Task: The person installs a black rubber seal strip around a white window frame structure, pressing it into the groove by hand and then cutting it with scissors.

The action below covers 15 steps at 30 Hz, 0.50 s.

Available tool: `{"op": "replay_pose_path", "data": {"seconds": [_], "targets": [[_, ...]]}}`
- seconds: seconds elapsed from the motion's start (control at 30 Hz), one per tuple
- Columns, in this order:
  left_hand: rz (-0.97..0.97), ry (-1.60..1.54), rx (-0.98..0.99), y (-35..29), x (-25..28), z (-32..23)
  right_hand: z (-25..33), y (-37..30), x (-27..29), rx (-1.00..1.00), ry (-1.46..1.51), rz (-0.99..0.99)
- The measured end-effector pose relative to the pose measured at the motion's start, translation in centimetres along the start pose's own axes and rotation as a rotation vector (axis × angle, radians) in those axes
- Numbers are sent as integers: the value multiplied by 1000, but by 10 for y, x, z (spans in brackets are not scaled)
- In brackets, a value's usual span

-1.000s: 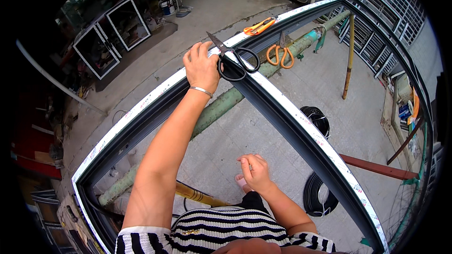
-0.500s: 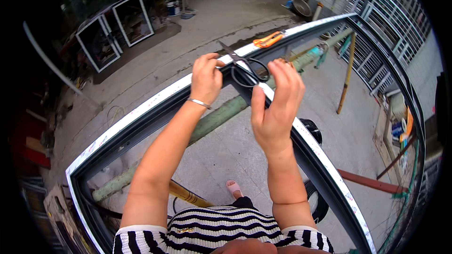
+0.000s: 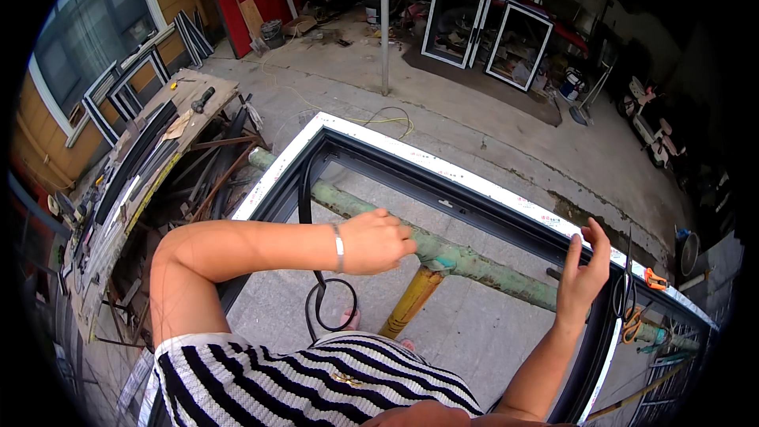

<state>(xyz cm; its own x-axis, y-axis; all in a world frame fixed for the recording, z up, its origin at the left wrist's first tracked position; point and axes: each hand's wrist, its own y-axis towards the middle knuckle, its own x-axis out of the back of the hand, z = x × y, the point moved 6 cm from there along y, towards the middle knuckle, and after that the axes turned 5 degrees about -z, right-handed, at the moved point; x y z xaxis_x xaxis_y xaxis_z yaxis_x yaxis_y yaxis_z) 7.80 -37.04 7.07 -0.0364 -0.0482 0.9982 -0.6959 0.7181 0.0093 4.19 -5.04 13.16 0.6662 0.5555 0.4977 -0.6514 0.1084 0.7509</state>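
Observation:
A large white-and-black window frame spans in front of me, resting over a green pipe. My left hand hovers within the frame above the pipe, fingers curled down; whatever they may hold is hidden. A black rubber strip hangs from the frame's far left corner, passes behind my left wrist and loops below. At the far rail, my right hand is raised with its fingers apart and nothing visible in it. Just right of it lie black-handled scissors and an orange utility knife.
On the left stands a cluttered workbench with strips and tools. A yellow support leg stands under the pipe. Farther off are a grey post, two white-edged window sashes and a parked scooter.
My view has swung to the left, bringing the workbench in. My left hand has left the rail near the scissors and moved left, over the pipe. My right hand stays near the scissors.

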Motion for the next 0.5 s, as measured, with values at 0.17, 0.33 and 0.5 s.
{"op": "replay_pose_path", "data": {"seconds": [0.17,0.33,0.5], "targets": [[540,-39,18,-74,-51,-6,128,1,-106,33,693,338],[398,-276,-283,19,-142,-91,324,-55,-146,154,1711,1343],[201,-394,-270,49,-166,-115,410,-103,-96,717,1791,1590]]}}
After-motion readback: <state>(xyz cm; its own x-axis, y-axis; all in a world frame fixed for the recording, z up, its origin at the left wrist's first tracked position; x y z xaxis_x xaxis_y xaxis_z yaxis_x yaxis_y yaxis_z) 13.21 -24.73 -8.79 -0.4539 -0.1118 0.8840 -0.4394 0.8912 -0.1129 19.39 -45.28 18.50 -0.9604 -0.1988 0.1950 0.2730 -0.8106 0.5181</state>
